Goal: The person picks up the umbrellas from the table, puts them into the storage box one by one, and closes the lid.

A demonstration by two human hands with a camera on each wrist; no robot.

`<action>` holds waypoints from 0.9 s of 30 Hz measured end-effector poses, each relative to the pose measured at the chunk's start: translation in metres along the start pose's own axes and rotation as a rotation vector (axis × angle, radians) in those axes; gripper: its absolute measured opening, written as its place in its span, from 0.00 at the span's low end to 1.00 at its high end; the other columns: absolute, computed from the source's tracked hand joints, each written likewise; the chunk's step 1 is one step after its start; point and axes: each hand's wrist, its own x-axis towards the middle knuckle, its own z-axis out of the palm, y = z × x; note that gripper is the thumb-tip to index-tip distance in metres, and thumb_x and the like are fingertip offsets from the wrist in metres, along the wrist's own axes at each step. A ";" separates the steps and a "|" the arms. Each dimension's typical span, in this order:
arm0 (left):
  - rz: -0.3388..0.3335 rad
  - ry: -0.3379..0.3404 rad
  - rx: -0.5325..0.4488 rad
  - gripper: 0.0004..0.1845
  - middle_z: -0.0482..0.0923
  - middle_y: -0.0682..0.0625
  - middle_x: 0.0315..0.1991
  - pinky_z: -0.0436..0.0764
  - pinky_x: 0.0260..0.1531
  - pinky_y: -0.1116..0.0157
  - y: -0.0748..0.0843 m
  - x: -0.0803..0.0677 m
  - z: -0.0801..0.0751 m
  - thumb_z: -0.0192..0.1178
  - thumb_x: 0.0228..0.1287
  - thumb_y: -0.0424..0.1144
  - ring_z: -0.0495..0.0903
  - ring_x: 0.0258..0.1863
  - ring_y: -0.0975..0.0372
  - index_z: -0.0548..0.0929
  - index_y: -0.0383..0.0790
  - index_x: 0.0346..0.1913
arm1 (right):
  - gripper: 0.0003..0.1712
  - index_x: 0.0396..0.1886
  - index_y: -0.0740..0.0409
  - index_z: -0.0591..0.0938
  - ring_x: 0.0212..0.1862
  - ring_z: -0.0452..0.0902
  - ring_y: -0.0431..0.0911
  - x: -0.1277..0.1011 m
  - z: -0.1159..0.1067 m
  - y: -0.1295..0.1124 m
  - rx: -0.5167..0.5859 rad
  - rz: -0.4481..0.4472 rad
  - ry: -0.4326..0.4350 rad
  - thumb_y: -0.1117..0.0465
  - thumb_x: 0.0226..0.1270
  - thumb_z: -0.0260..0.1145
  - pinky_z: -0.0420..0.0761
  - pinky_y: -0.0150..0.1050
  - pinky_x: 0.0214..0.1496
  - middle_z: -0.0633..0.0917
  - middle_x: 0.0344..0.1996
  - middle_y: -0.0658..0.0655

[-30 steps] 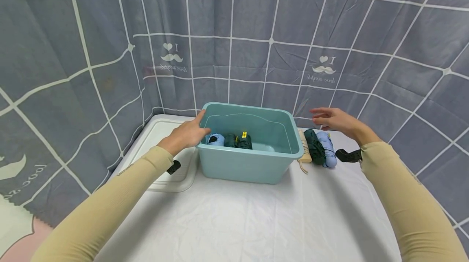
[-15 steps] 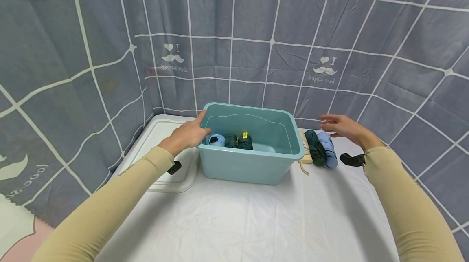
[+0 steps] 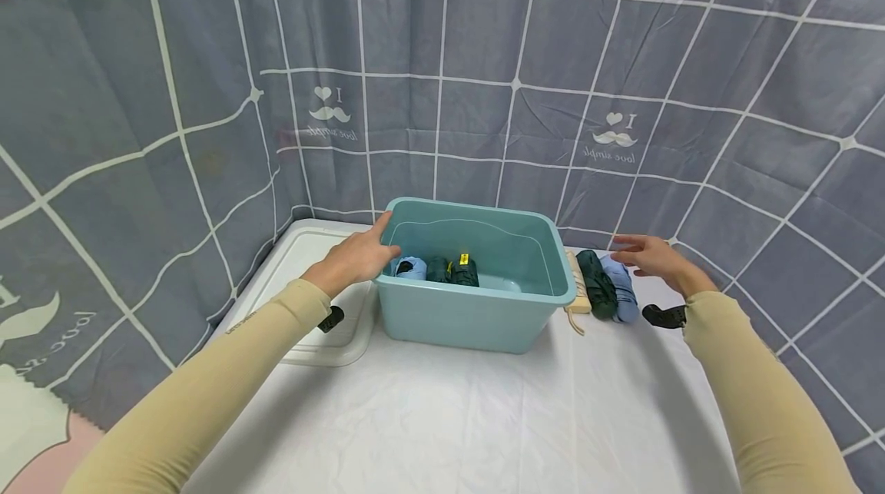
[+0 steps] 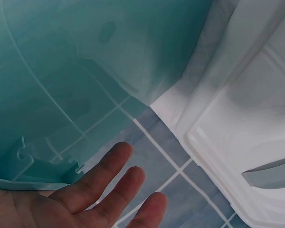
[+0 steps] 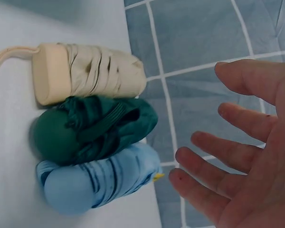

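1. At the far left a clear lid (image 3: 314,302) lies flat on the white surface (image 3: 484,417), its right edge just beside the bin; the checked curtain (image 3: 173,133) hangs close behind it.
2. The left hand (image 3: 356,256) rests on the left rim of the teal bin (image 3: 477,309), grip released, thumb over the edge. The left wrist view shows the fingers (image 4: 109,180) straight along the bin's outer wall (image 4: 76,71), which the head view hides.
3. Inside the bin, folded umbrellas (image 3: 442,269) lie against the left part of the floor; the right part of the floor is bare.
4. Just right of the bin, three folded umbrellas lie side by side, touching: a beige one (image 3: 579,290), a dark green one (image 3: 597,293), a light blue one (image 3: 622,294).
5. The right hand (image 3: 653,260) hovers over them near the curtain, grip released, grasping nothing. The right wrist view shows spread fingers (image 5: 237,118) apart from the umbrellas' far ends, and the beige one's cord (image 5: 9,52).
6. Open surface lies in front of the bin.
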 end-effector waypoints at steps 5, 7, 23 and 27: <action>-0.003 0.000 -0.005 0.44 0.71 0.36 0.70 0.74 0.57 0.41 0.001 -0.001 -0.001 0.46 0.72 0.56 0.77 0.62 0.44 0.35 0.55 0.82 | 0.41 0.80 0.67 0.52 0.71 0.61 0.71 0.003 0.002 0.011 0.001 0.002 0.018 0.53 0.79 0.57 0.67 0.65 0.68 0.61 0.73 0.78; -0.002 0.001 -0.009 0.45 0.70 0.36 0.70 0.73 0.58 0.41 0.001 -0.001 -0.001 0.46 0.72 0.56 0.76 0.64 0.43 0.35 0.55 0.82 | 0.41 0.80 0.67 0.52 0.71 0.61 0.71 0.003 0.004 0.015 0.005 0.005 0.024 0.54 0.79 0.58 0.67 0.66 0.68 0.60 0.73 0.78; -0.002 0.011 -0.001 0.44 0.70 0.35 0.70 0.74 0.57 0.41 0.000 -0.002 -0.002 0.45 0.72 0.56 0.76 0.63 0.43 0.35 0.54 0.83 | 0.39 0.77 0.71 0.57 0.70 0.62 0.71 0.010 0.017 0.036 -0.008 0.052 0.109 0.56 0.76 0.59 0.69 0.65 0.67 0.61 0.71 0.81; 0.000 0.009 -0.007 0.44 0.67 0.35 0.72 0.73 0.59 0.40 0.001 -0.001 -0.002 0.46 0.72 0.56 0.73 0.66 0.42 0.35 0.54 0.83 | 0.39 0.76 0.73 0.57 0.69 0.63 0.72 0.009 0.021 0.045 -0.028 0.067 0.130 0.58 0.76 0.59 0.71 0.64 0.66 0.61 0.70 0.82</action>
